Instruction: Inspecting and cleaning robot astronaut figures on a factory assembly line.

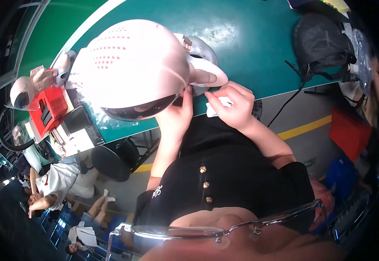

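Observation:
A large glossy white robot head (pixel 137 65) with rows of small holes and a dark visor (pixel 141 108) is before me, over the green table. Beside it on the right, a white arm-like part (pixel 209 75) and a grey rounded base (pixel 204 50) show. My left hand (pixel 176 117) reaches up against the head's lower right edge; one finger shows, and the rest are hidden behind the head. Close to the tip of the white part, my right hand (pixel 235 104) is closed, pinching a crumpled white cloth or tissue (pixel 217 106).
A smaller white robot (pixel 24 91) stands at the left by a red box (pixel 50 108) and papers. A black mesh backpack (pixel 322 43) with a dangling strap lies at the far right. Below the table's near edge is a black stool (pixel 111 161). Other people (pixel 58 182) sit at lower left.

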A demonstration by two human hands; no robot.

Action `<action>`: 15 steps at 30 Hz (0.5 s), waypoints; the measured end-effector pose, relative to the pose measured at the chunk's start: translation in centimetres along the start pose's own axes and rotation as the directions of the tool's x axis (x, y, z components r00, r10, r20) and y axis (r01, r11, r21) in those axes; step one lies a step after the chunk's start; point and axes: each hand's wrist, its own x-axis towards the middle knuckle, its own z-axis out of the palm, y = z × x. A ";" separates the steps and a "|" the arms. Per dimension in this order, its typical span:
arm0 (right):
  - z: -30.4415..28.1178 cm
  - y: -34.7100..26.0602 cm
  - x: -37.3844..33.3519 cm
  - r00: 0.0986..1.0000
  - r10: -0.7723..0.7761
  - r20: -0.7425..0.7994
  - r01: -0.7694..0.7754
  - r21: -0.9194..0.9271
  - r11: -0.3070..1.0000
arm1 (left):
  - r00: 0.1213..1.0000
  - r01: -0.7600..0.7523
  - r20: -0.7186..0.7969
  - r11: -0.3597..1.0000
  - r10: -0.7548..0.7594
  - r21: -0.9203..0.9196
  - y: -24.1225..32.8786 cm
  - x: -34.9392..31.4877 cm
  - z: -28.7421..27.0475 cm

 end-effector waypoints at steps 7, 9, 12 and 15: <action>-0.1 0.0 0.3 0.999 -0.049 0.001 0.049 0.045 0.998 | 0.998 0.042 -0.041 0.994 -0.046 -0.097 0.4 0.3 0.5; -0.2 -0.1 0.3 0.999 -0.038 0.004 0.038 0.053 0.998 | 0.998 0.037 -0.052 0.996 -0.042 -0.081 0.4 0.0 0.4; -0.2 0.0 0.3 0.999 -0.034 0.006 0.034 0.059 0.998 | 0.998 0.041 -0.043 0.999 -0.039 0.028 0.5 -0.4 0.2; -0.1 0.1 0.4 0.999 -0.054 0.007 0.053 0.062 0.997 | 0.996 0.047 -0.070 0.999 -0.048 -0.017 0.6 0.1 0.4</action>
